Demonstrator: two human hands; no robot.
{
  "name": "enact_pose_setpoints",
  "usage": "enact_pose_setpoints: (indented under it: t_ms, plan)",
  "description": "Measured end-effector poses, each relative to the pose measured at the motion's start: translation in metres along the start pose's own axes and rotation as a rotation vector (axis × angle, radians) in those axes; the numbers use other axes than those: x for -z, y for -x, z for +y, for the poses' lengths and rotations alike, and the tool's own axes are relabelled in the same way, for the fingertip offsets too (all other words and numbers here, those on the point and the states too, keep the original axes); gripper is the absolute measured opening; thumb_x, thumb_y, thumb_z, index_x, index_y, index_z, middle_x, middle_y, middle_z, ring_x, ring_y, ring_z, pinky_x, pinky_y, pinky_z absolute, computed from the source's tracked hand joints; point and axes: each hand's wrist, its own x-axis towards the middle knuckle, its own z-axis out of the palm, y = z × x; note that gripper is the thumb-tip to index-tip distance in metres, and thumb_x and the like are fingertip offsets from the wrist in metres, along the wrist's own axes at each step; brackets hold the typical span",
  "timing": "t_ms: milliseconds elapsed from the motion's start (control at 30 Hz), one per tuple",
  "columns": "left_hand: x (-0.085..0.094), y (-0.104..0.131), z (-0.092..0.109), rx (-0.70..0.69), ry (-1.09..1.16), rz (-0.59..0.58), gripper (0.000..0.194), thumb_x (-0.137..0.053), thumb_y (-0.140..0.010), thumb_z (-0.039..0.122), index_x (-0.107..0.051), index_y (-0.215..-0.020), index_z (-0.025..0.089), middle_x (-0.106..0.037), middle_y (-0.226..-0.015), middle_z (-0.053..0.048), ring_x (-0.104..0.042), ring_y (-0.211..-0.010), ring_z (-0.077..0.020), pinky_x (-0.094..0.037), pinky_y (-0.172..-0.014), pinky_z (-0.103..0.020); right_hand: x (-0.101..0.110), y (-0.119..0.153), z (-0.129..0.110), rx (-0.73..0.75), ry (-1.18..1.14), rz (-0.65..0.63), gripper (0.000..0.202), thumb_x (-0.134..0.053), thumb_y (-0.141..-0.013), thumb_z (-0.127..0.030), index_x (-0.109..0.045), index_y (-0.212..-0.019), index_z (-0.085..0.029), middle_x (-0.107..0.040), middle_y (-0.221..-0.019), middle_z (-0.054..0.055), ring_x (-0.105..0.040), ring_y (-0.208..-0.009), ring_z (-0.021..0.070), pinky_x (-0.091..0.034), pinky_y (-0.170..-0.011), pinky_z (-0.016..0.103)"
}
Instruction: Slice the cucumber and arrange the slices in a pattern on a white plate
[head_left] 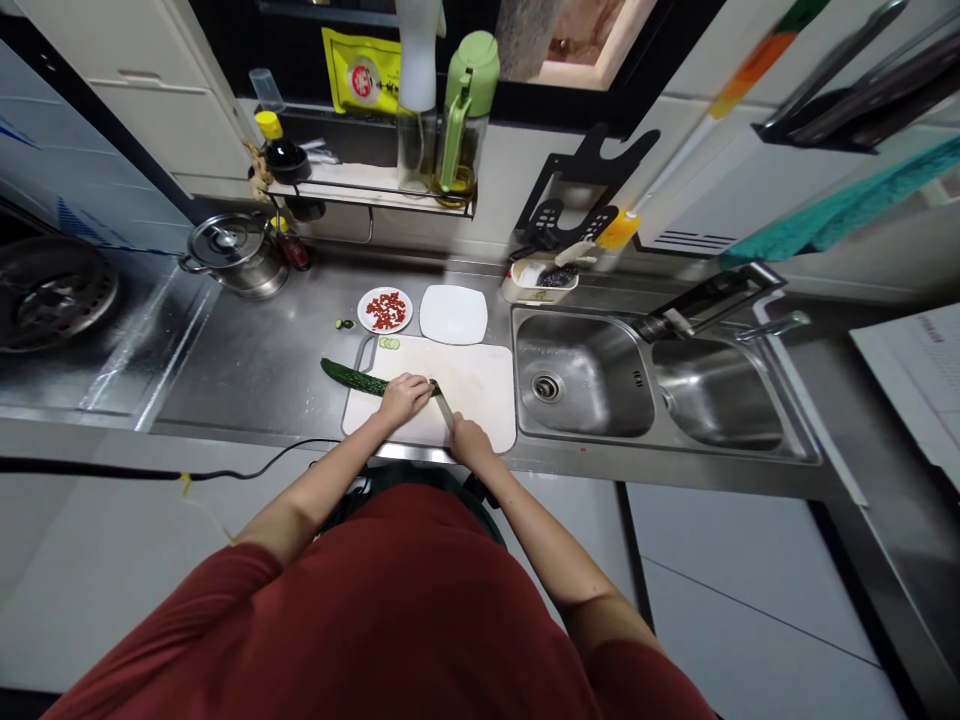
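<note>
A long dark green cucumber [354, 378] lies across the white cutting board [480, 385], its far left end reaching past the board's edge. My left hand [406, 398] is closed over the cucumber near its right end. In my right hand [471, 442] is a knife [444, 407], gripped by the handle, with its blade at the cucumber's right end. Several pale cucumber slices [389, 343] rest at the board's upper left. Two small cucumber ends [344, 324] lie on the steel counter beyond the board.
Behind the board stand a plate of chopped red pieces [386, 311] and a white square plate [453, 314]. To the right is a double steel sink [585, 370] with a faucet [697, 300]. A lidded pot [236, 255] stands back left, below a bottle shelf [367, 185].
</note>
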Motion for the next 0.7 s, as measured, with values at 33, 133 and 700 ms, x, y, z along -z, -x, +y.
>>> enact_pose_setpoints:
  t_ms: [33, 133, 700]
  plan:
    - [0.000, 0.000, 0.000, 0.001, 0.006, 0.001, 0.026, -0.048, -0.094, 0.031, -0.071, -0.102, 0.025, -0.068, -0.101, -0.006, -0.057, -0.091, -0.0183, -0.046, -0.082, -0.033, 0.000, 0.000, 0.000, -0.001, 0.000, 0.000, 0.026, -0.038, -0.091, -0.010, -0.049, -0.115, -0.012, -0.067, -0.100, 0.016, -0.066, -0.095, 0.0235, -0.046, -0.076, 0.029]
    - [0.001, 0.000, 0.000, 0.000, 0.018, -0.001, 0.025, -0.048, -0.094, 0.031, -0.071, -0.103, 0.025, -0.068, -0.100, -0.006, -0.057, -0.091, -0.0183, -0.046, -0.082, -0.034, 0.002, -0.002, -0.001, 0.004, -0.006, -0.014, 0.027, -0.038, -0.091, -0.011, -0.048, -0.116, -0.012, -0.066, -0.102, 0.017, -0.066, -0.095, 0.0245, -0.047, -0.077, 0.031]
    - [0.002, 0.000, 0.003, 0.009, 0.008, 0.016, 0.026, -0.048, -0.094, 0.032, -0.072, -0.097, 0.024, -0.068, -0.096, -0.007, -0.057, -0.089, -0.0182, -0.046, -0.078, -0.034, 0.011, -0.029, -0.015, 0.021, -0.011, 0.025, 0.027, -0.035, -0.092, -0.007, -0.047, -0.116, -0.011, -0.066, -0.104, 0.016, -0.065, -0.098, 0.0229, -0.048, -0.080, 0.031]
